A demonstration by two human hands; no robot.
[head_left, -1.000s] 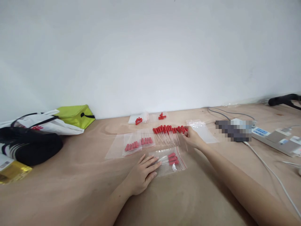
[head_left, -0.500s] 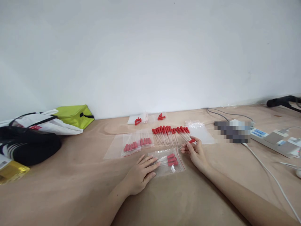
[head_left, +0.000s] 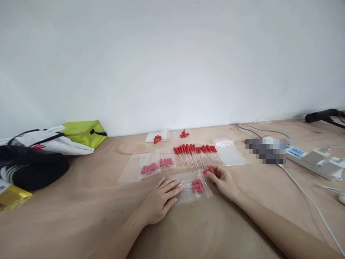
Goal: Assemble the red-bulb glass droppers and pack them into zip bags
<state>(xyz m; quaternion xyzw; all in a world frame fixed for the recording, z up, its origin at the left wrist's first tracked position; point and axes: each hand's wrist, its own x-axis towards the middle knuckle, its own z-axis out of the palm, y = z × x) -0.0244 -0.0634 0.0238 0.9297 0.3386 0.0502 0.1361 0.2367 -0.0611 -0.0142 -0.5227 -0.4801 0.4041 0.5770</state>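
My left hand lies flat with its fingers spread, fingertips resting on the left end of a clear zip bag. Inside that bag are several droppers with red rubber bulbs pointing right. Between thumb and fingers, my right hand pinches another dropper by its red bulb, right at the bag's opening. Its thin tube seems to reach into the bag, but is hard to make out. Just beyond, a fanned row of loose droppers lies with bulbs away from me.
Filled zip bags lie left of the row, an unfilled-looking bag stack right of it. Two heaps of red bulbs rest near the wall. Power strip and cables are at right; a black cap and green bag at left.
My right hand has brought its dropper left, from near the loose row to the zip bag's mouth. The left hand has kept its place on the bag.
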